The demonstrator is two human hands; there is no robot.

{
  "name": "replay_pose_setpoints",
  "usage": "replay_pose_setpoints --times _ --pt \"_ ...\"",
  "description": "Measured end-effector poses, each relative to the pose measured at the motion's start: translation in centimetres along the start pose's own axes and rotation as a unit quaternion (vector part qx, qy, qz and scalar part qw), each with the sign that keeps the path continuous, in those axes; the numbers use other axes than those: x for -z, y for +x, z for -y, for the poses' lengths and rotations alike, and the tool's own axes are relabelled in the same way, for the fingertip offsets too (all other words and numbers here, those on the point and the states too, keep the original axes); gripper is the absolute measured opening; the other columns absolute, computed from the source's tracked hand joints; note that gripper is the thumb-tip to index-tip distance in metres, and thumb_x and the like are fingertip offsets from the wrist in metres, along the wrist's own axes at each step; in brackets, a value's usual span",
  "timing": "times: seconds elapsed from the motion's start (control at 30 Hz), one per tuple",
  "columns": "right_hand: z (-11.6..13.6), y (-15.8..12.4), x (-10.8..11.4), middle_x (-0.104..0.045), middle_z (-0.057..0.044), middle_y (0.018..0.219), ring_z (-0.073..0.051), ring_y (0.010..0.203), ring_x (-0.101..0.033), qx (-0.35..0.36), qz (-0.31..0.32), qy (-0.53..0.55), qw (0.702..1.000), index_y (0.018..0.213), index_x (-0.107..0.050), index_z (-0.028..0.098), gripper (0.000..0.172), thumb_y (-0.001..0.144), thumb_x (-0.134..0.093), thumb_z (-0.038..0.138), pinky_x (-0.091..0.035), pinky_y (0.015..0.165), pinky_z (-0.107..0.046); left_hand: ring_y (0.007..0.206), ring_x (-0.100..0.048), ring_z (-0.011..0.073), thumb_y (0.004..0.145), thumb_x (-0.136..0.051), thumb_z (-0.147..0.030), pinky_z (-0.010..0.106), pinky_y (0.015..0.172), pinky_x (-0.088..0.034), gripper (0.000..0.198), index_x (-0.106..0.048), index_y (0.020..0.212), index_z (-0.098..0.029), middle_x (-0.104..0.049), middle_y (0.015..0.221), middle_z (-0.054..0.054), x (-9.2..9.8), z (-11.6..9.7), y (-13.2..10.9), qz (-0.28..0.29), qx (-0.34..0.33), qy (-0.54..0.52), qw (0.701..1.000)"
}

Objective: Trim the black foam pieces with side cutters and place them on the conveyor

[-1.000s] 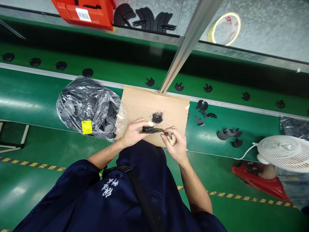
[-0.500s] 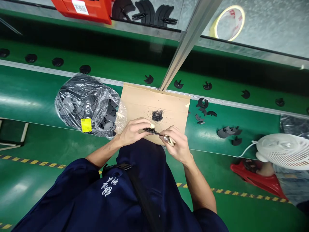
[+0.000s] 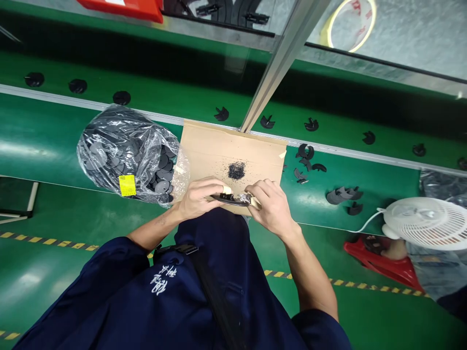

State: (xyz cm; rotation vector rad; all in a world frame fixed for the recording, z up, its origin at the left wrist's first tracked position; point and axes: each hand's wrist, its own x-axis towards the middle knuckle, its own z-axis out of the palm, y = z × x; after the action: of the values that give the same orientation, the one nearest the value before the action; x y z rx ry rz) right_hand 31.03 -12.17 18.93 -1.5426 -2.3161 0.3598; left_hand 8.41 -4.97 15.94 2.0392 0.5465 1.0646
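Over the front edge of a cardboard sheet (image 3: 204,146), my left hand (image 3: 199,198) grips a curved black plastic part (image 3: 233,201) by its left end. A pale yellow cover wraps a fingertip of that hand. My right hand (image 3: 272,204) is closed around a small silver metal tool (image 3: 245,198) with a cream-coloured piece by the palm; its exact kind is unclear. The tool's metal end meets the right side of the black part. Just beyond my hands, a heap of tiny black bits (image 3: 236,170) lies on the cardboard.
A clear bag of black discs (image 3: 124,150) sits left. Loose black curved pieces (image 3: 305,151) and a stack (image 3: 343,195) lie right. Black parts (image 3: 267,122) line the green strip behind a metal post (image 3: 268,73). A white fan (image 3: 426,221) stands near another person's foot (image 3: 396,250).
The black part has tilted to show more of its inner side, and the tool's metal end has moved up and left against it. Parts on the back strip shifted left; the view shifted slightly.
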Motion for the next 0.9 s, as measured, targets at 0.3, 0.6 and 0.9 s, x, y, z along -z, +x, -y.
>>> replay_pose_setpoints --times 0.3,0.6,0.9 --pt "0.3 0.2 0.1 -0.062 -0.007 0.085 -0.023 0.081 -0.048 0.018 0.001 -0.032 0.999 0.102 -0.064 0.018 0.020 0.097 -0.045 0.017 -0.032 0.071 -0.035 0.081 -0.072 0.0152 0.093 -0.073 -0.023 0.027 0.075 -0.057 0.011 -0.075 0.101 -0.017 -0.077 0.090 0.009 0.1 -0.4 0.0 0.008 -0.006 -0.005 1.000" --pt "0.6 0.2 -0.3 -0.060 -0.006 0.080 -0.022 0.079 -0.048 -0.001 0.003 -0.030 1.000 0.096 -0.064 0.018 0.020 0.094 -0.045 0.014 -0.034 0.071 -0.034 0.083 -0.073 0.0165 0.092 -0.073 -0.019 0.028 0.076 -0.059 0.009 -0.074 0.101 -0.018 -0.079 0.091 0.009 0.3 0.0 0.3 0.013 -0.035 -0.015 0.999" --pt "1.7 0.7 0.1 -0.060 -0.007 0.076 -0.022 0.073 -0.047 -0.005 0.075 -0.106 0.992 0.089 -0.060 0.018 0.017 0.091 -0.046 0.009 -0.030 0.065 -0.034 0.080 -0.074 0.0167 0.090 -0.076 -0.020 0.029 0.072 -0.060 0.009 -0.075 0.099 -0.018 -0.079 0.088 0.009 0.5 -0.1 0.3 0.014 -0.046 -0.020 0.999"
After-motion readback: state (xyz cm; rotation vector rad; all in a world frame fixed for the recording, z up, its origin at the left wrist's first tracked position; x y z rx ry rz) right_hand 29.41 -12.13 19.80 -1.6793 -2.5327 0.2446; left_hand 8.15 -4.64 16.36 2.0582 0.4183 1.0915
